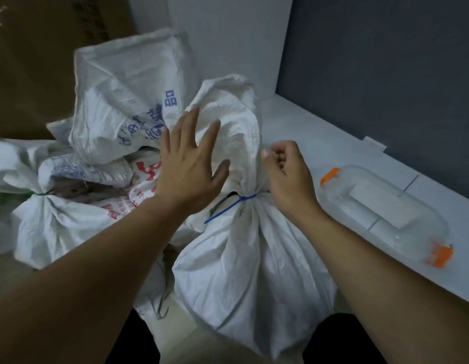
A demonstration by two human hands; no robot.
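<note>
A full white woven sack (244,264) stands in front of me, its neck cinched by a blue zip tie (228,207) whose tail sticks out to the left. My left hand (191,164) is spread with straight fingers over the loose top of the sack (236,119), above the tie. My right hand (287,169) hovers just right of the sack's neck with its fingers curled and nothing visible in them.
Several more white sacks (117,106) with blue and red print are piled to the left. A clear plastic box with orange latches (386,214) lies on a white ledge (320,143) on the right. A dark wall rises behind the ledge, and brown cardboard (31,61) stands at the far left.
</note>
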